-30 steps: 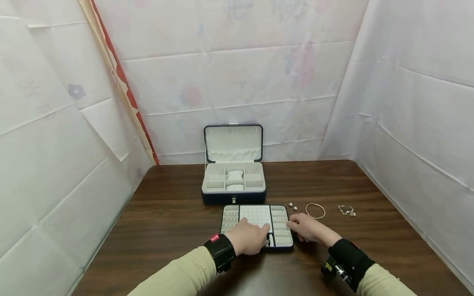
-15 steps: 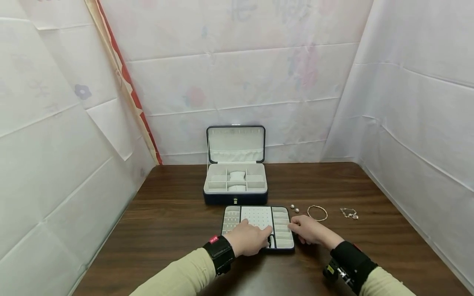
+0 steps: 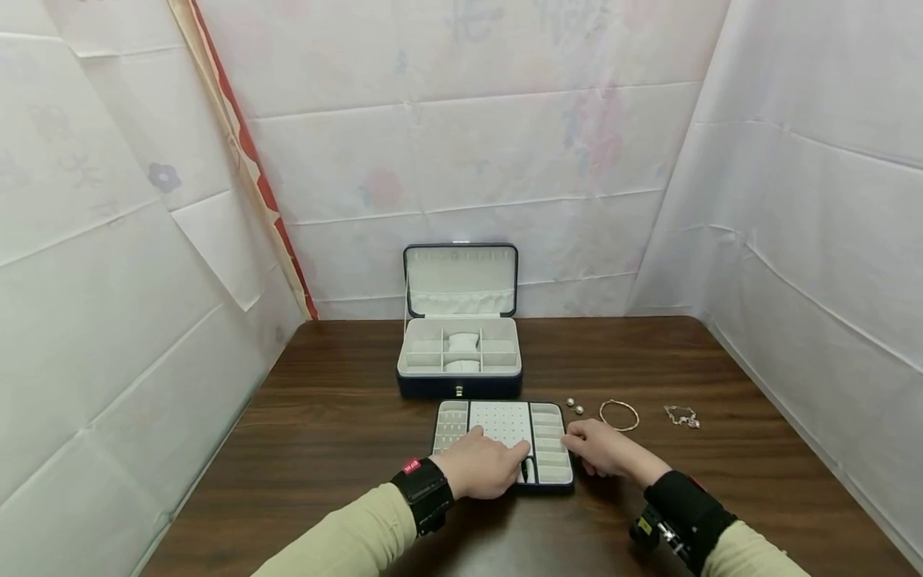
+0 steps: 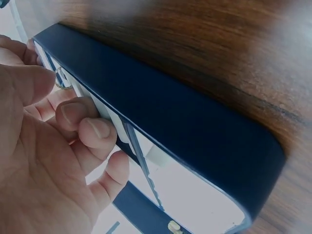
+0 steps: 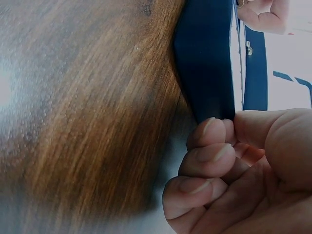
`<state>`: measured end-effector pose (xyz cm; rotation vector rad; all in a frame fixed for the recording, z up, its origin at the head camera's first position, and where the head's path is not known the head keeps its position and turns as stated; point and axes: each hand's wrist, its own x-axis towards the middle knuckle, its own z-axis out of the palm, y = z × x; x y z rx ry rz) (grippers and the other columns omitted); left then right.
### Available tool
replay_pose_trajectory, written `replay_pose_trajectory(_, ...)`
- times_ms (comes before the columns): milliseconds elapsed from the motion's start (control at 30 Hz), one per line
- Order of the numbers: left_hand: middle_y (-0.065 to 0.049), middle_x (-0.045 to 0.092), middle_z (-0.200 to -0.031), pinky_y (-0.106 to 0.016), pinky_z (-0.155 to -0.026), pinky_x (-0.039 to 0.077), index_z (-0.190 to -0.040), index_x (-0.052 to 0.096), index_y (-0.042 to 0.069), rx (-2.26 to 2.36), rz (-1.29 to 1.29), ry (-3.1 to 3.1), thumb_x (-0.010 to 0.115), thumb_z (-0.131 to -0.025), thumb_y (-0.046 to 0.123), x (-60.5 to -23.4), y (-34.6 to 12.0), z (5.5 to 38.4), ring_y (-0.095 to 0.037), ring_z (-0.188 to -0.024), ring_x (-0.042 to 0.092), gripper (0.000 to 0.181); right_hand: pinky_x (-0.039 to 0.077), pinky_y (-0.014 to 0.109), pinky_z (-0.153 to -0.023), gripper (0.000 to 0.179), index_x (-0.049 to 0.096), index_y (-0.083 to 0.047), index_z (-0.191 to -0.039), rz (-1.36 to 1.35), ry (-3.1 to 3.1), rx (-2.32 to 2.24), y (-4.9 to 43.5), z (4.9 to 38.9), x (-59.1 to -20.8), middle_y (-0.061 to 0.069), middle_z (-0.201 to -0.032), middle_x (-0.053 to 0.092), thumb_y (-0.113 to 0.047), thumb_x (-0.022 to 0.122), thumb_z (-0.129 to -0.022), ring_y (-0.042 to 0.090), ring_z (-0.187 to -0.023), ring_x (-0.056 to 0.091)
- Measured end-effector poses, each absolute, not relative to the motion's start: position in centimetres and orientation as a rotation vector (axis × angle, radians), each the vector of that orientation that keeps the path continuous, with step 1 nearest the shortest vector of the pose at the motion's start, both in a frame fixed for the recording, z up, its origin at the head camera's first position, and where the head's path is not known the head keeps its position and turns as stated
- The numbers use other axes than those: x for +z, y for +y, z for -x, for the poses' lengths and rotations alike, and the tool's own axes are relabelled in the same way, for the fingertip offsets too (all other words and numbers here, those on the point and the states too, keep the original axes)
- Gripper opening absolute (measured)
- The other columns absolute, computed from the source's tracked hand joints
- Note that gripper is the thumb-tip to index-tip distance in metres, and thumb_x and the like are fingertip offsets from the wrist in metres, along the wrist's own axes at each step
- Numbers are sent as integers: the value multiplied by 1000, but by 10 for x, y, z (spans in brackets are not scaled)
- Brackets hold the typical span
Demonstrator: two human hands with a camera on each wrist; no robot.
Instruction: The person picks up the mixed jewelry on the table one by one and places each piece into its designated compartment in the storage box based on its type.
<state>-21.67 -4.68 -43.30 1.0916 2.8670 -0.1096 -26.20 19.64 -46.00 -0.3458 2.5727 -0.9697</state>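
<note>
A jewelry tray (image 3: 552,449) with a navy rim and pale compartments lies on the table in front of me. My left hand (image 3: 481,465) reaches over its front middle, thumb and index finger down by the ring slots. In the left wrist view a thin gold ring (image 4: 62,80) shows at the thumb tip, pinched there, while the other fingers curl loosely over the tray. My right hand (image 5: 219,170) pinches the tray's right side wall between thumb and curled fingers. Behind the tray stands a navy jewelry box (image 3: 459,386), lid raised, with small white cushions (image 3: 462,343) in its middle compartments.
Two small round pearl-like pieces (image 3: 574,406) lie right of the tray. Past them are a gold bangle (image 3: 634,417) and a chain bracelet (image 3: 681,417). White cloth walls (image 3: 461,160) surround the wooden table (image 3: 332,417) at the back and sides.
The head view has shifted slightly. My left thumb and fingers have moved only a little at the ring slots; my right hand keeps its hold on the tray's side.
</note>
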Motion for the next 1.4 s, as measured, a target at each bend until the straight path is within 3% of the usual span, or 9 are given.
replay_pose_trajectory(533, 9, 66, -75, -41, -83, 48, -108, 50, 25, -92, -1081, 2846, 54, -105, 35, -436, -47, 220, -7, -75, 66, 12, 33, 27, -43, 28, 57, -9, -80, 375, 2552, -968, 198, 262, -458, 4, -54, 52, -22, 56, -105, 15, -44, 43)
replay_pose_trajectory(1400, 9, 63, -73, -39, -75, 44, -101, 49, 28, -65, -1039, 2850, 57, -104, 34, -437, -45, 220, -9, -71, 62, 11, 33, 27, -43, 29, 56, -8, -80, 376, 2517, -1015, 199, 263, -459, 4, -55, 52, -21, 54, -105, 15, -44, 42)
